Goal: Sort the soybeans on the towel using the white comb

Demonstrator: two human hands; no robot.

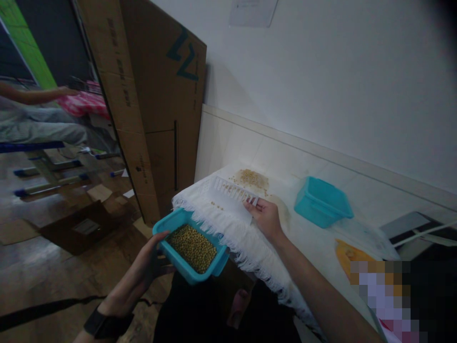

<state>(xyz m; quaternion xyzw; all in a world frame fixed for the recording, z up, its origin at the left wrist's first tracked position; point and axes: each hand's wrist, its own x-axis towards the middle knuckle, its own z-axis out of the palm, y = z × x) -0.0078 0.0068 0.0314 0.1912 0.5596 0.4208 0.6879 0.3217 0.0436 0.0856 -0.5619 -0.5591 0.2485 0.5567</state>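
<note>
My left hand (152,259) grips a turquoise plastic tray (174,224) full of yellow-green beans (192,247), held just below the fringed edge of a white cloth (221,224) on the table. My right hand (266,216) rests on the cloth and holds a white comb-like scraper (233,197) whose teeth point away from me. A few loose beans lie on the cloth by the scraper, and a bigger pile of beans (253,178) sits further back.
A second turquoise tray (321,202) stands on the white table (314,238) to the right. Tall cardboard sheets (157,95) lean against the wall at left. Another person's arm (35,95) shows at the far left, above a wooden floor with boxes.
</note>
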